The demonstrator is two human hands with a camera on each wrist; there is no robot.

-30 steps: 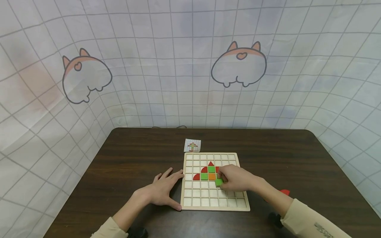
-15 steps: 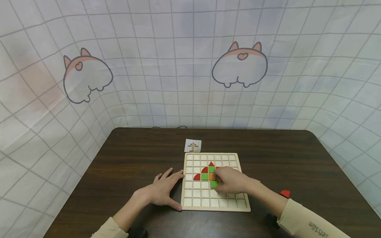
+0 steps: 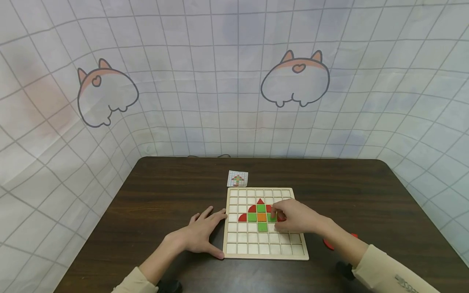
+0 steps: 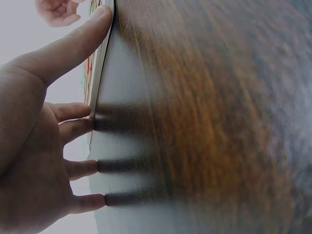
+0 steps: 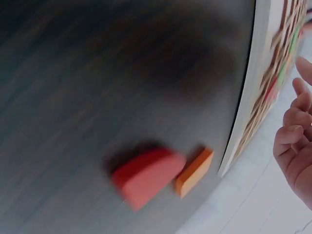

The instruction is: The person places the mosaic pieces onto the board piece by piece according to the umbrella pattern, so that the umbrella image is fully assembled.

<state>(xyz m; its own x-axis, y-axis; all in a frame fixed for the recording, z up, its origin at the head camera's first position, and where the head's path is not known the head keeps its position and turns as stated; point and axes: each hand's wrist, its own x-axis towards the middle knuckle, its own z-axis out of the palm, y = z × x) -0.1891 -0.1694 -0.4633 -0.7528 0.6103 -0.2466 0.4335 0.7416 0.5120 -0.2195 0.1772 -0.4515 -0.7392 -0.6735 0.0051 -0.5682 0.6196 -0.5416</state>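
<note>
A pale wooden grid board [image 3: 265, 257] bears a pattern of colored tiles. Topmost is a red triangle [image 3: 260, 201]; an orange square [image 3: 261, 217] sits mid-pattern among green squares and red curved pieces. Directly below the orange one, a green square [image 3: 262, 227] lies in its cell. My right hand [image 3: 298, 217] hovers over the pattern's right side, thumb and forefinger apart and bent, no tile visible between them. It partly covers red pieces there. My left hand [image 3: 199, 236] is spread at the board's left edge, where thumb [image 4: 92, 29] and fingertips touch the rim.
Above the board lies a small pattern card [image 3: 237, 179]. On the dark wood table [image 3: 176, 175], right of the board, are a red block [image 5: 148, 175] and an orange block [image 5: 194, 171], partly behind my right forearm in the head view. A gridded curtain [image 3: 234, 101] surrounds the table.
My right hand moved the green square left into the cell below the orange one, let it go, then drew back up and right. My left hand stayed in place.
</note>
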